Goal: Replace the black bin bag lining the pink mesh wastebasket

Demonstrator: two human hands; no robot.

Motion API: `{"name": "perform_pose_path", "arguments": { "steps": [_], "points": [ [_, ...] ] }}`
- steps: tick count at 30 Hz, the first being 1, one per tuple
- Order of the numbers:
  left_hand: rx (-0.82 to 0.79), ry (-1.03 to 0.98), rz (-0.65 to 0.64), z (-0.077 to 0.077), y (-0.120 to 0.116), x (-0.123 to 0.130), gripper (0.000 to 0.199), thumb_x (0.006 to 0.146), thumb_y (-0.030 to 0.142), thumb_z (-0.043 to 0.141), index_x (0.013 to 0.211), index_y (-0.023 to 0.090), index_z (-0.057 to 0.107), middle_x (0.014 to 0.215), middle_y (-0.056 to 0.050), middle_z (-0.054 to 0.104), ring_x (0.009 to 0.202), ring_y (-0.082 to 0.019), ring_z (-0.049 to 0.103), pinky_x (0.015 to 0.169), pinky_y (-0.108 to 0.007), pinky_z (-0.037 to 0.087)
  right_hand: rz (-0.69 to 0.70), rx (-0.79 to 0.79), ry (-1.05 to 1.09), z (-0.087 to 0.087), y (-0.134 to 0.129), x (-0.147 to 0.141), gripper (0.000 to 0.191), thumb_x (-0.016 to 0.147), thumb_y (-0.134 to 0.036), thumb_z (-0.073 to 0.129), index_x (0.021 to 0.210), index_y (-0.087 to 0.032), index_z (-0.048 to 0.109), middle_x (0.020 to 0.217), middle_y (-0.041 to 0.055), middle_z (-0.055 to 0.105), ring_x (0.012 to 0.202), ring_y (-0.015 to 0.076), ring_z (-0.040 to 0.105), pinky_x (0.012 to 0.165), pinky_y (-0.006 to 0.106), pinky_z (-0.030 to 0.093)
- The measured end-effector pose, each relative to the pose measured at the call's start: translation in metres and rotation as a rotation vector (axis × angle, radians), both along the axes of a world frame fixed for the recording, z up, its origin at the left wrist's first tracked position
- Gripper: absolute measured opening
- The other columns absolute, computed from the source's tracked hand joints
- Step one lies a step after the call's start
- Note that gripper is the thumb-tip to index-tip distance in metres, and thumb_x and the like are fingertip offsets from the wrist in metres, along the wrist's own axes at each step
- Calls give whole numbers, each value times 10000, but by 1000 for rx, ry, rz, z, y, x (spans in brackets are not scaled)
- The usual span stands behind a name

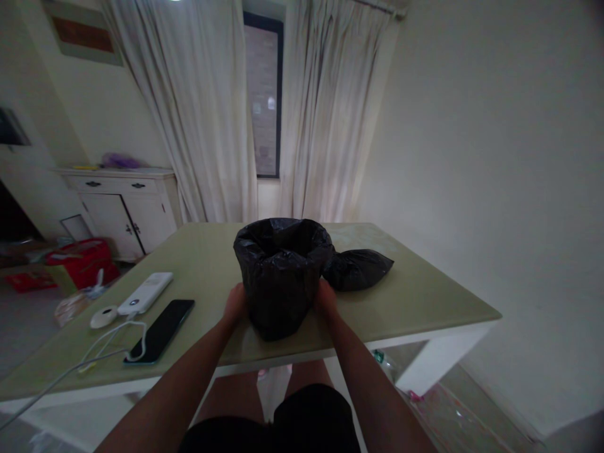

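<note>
A: Hands?
B: Left hand (234,303) and right hand (326,301) against opposite sides of the open black bag (280,296); fingers hidden, can't tell grip.
A: Bag pose?
B: By table's (207,258) near edge, upright, mouth up, long axis vertical.
A: Beyond?
B: Black plastic bundle (358,270), tip toward right edge.

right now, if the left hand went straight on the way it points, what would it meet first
Most likely the open bag: the left hand points in toward its side and seems to touch it, though exact contact is unclear.
</note>
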State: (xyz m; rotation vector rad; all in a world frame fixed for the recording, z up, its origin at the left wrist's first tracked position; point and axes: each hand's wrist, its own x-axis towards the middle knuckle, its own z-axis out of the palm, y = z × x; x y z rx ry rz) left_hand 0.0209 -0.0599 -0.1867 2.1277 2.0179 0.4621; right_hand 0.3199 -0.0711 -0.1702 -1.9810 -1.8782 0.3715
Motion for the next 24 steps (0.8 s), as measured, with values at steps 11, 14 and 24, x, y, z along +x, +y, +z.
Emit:
{"name": "perform_pose_path", "arguments": {
  "steps": [11,14,24],
  "points": [
    [-17,11,10,2,0,1,354,1072,112,548,1295,129,822,1392,-195,796,1331,-317,732,1102,-341,531,-6,2,22,0,1,0,372,1139,-234,489,1364,-111,759,1409,226,757,1325,272,708,1005,291,494],
    [-13,1,3,4,-1,2,349,1071,118,558,1294,131,826,1390,-200,798,1316,-321,739,1093,-350,538,1,2,21,1,0,0,376,1131,-234,504,1377,-112,761,1420,244,748,1330,288,706,1015,306,501],
    [-1,-1,10,4,-3,3,379,1067,113,553,1361,141,791,1465,-181,768,1413,-308,693,1164,-334,509,11,10,3,-2,3,1,368,1143,-277,509,1347,-126,776,1430,227,751,1313,292,714,1020,308,508]
  ]
}}
